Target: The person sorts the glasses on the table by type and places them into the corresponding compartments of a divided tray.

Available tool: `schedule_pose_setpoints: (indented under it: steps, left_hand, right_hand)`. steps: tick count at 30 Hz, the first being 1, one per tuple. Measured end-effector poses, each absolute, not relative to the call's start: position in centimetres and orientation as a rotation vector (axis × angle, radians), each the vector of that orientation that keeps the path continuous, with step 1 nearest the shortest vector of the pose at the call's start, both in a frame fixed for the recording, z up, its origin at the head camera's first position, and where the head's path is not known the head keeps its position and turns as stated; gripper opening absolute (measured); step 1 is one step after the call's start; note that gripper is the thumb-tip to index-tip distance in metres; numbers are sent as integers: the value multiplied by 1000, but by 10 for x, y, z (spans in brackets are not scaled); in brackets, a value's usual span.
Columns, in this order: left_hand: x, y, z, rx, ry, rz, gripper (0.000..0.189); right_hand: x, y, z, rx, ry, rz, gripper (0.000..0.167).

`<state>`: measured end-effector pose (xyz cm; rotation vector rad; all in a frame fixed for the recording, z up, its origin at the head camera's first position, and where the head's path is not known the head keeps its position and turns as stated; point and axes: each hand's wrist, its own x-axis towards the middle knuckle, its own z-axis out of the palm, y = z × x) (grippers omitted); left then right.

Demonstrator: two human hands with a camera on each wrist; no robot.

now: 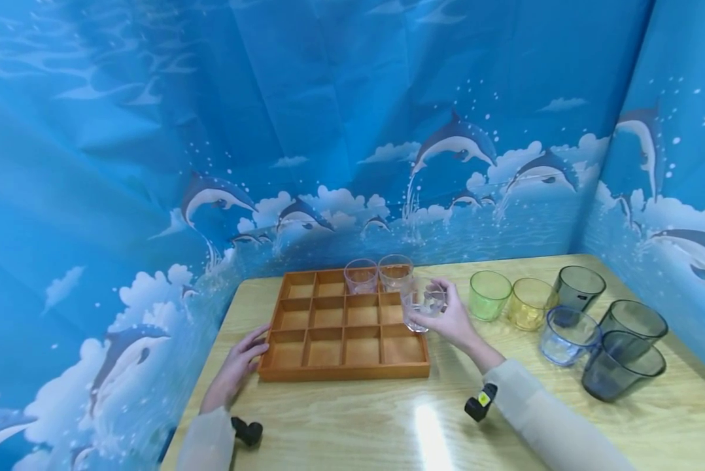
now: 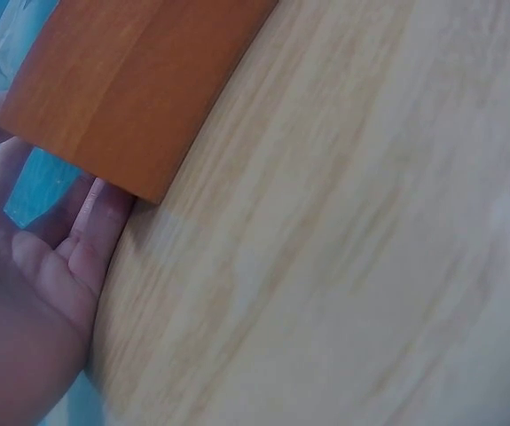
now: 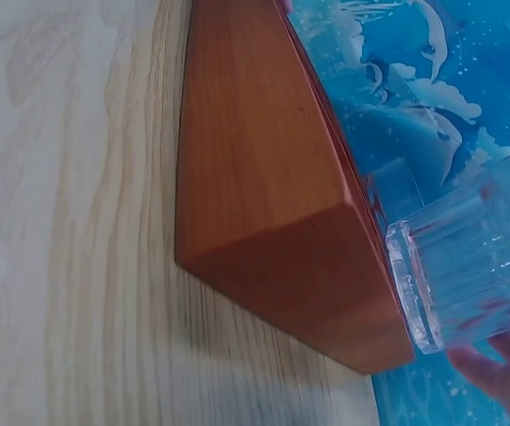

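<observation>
My right hand (image 1: 455, 322) grips a clear glass (image 1: 412, 306) over the right side of a wooden compartment tray (image 1: 342, 373). In the right wrist view, the thick base of this clear glass (image 3: 416, 288) is beside the tray's top edge. My left hand (image 1: 235, 367) rests its fingers against the tray's left side; the left wrist view has them at the end wall (image 2: 139, 98), not curled round it. At the back of the tray, a pinkish glass (image 1: 361, 280) and another clear glass (image 1: 395, 276) stand side by side in the compartments.
On the table's right stand a green glass (image 1: 489, 297), a yellow glass (image 1: 528, 307), a blue glass (image 1: 566, 340) and several dark grey glasses (image 1: 620, 373). A blue dolphin-print curtain (image 1: 341, 131) hangs behind the light wooden table (image 1: 329, 425).
</observation>
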<state>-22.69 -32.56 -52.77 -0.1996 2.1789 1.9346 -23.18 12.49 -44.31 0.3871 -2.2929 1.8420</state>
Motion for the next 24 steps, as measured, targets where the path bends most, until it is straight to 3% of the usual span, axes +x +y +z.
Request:
schedule_pose_setpoints:
  steps: [24]
  left_hand:
    - [-224, -326, -529, -161, 2196, 1945, 56]
  right_hand:
    - [-240, 73, -437, 657, -2310, 1904, 81]
